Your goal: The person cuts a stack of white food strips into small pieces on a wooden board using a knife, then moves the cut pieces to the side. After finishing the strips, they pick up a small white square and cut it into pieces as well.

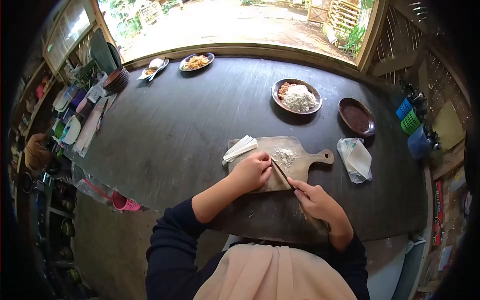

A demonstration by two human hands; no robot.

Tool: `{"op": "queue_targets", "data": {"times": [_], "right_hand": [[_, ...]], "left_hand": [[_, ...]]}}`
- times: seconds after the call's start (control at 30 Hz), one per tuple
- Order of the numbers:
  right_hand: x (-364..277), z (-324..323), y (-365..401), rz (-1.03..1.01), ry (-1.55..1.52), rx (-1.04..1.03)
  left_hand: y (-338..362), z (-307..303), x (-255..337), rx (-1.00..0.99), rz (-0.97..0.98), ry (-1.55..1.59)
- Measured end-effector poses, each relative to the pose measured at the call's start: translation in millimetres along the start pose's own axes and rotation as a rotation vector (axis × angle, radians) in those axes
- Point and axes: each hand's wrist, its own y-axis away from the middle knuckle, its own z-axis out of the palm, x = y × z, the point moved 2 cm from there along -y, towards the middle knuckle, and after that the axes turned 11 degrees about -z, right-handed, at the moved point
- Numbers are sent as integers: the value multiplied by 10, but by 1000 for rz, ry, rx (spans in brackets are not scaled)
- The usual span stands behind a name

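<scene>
My right hand (pixel 316 201) is wrapped round the handle of a knife (pixel 283 175), whose blade points up and left over a wooden cutting board (pixel 295 145). My left hand (pixel 251 172) rests on the board near the blade's tip, fingers bent together; what they hold, if anything, is hidden. White strips (pixel 241 148) lie stacked at the board's upper left. A small pile of fine white shreds (pixel 285 157) sits right of my left fingertips. Beyond the board, a round plate (pixel 275 96) holds a white shredded heap (pixel 300 97) beside reddish-brown pieces (pixel 285 90).
An oval brown dish (pixel 356 117) and a plastic packet (pixel 356 160) lie right of the board. Two plates of food (pixel 196 62) (pixel 152 70) stand at the table's back left. Stacked brown dishes (pixel 116 80) are at the left edge, coloured baskets (pixel 410 122) at the right.
</scene>
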Motion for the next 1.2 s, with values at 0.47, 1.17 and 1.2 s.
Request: {"op": "queue_targets", "data": {"times": [0.47,1.17,1.2], "right_hand": [[-71,-39,43,73,-9,-29],[-2,39,29,-2,-12,16],[-10,37,24,-3,-11,16]], "left_hand": [[7,-12,15,11,7,-24],[15,-16,-12,-5,36,-13],[14,-20,-11,-4,36,-13]]}}
